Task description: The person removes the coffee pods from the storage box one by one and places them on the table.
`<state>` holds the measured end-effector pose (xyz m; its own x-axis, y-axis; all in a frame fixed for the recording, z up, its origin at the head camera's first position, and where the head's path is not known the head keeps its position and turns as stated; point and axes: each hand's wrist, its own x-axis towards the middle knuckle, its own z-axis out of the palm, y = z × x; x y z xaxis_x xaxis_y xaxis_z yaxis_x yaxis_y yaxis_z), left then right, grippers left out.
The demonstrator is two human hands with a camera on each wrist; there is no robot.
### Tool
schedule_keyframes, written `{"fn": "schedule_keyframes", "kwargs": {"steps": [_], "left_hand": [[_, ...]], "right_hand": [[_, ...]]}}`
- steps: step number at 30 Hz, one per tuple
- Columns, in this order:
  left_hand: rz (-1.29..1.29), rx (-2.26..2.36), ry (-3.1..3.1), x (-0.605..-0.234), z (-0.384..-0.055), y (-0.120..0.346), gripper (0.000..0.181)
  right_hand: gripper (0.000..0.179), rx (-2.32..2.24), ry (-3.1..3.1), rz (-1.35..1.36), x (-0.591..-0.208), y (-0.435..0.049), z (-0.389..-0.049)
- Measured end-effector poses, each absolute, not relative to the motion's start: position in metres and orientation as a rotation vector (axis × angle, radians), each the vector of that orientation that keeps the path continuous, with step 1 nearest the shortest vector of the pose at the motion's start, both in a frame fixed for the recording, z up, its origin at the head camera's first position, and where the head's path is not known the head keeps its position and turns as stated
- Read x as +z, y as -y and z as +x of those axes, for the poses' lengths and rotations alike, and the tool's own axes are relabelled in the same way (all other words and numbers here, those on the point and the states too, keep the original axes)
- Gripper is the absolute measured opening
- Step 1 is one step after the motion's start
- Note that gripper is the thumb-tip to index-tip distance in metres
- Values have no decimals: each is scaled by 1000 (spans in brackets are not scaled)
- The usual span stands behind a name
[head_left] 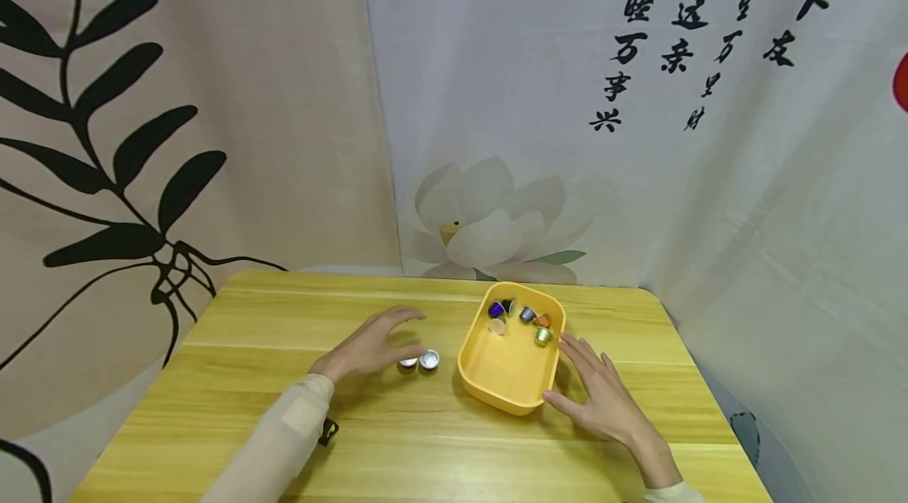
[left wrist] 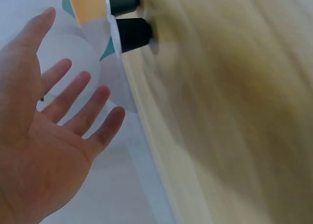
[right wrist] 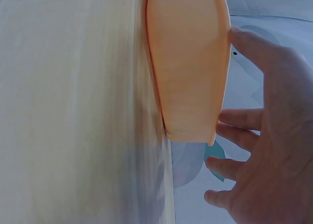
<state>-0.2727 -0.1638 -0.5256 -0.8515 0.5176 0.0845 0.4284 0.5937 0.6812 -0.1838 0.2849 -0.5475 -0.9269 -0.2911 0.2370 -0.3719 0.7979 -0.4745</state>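
Observation:
My left hand [head_left: 372, 345] hovers by two dark coffee capsules standing lid-down or lid-up on the table, its fingers spread and nothing in its grasp. The right one of the pair is a capsule with a silver lid [head_left: 429, 360]; the other capsule [head_left: 407, 365] is partly covered by the thumb. In the left wrist view both dark capsules [left wrist: 133, 34] show side-on, beyond the fingertips. My right hand [head_left: 599, 396] has its thumb and fingertips at the right rim of a yellow tray [head_left: 507, 402]. The right wrist view shows those loosely extended fingers [right wrist: 242, 119] against the rim.
Several capsules lie in the far half of the tray, among them a purple one [head_left: 496, 310], an orange one [head_left: 542, 321] and a green one [head_left: 543, 337]. The wooden table [head_left: 397, 456] ends at a hanging cloth [head_left: 319, 132] behind it.

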Motion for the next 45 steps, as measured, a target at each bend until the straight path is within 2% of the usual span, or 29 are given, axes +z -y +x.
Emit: {"fn": "schedule_keyframes", "kwargs": {"steps": [23,45], "left_hand": [[1111,911,-2653,-490,-305,82,64],[1182,815,-2540,-501,-332,25,51]], "right_hand": [[95,789,2847,505,-547,-286,-184],[94,812,2830,523,-548,-287,-184]]}}
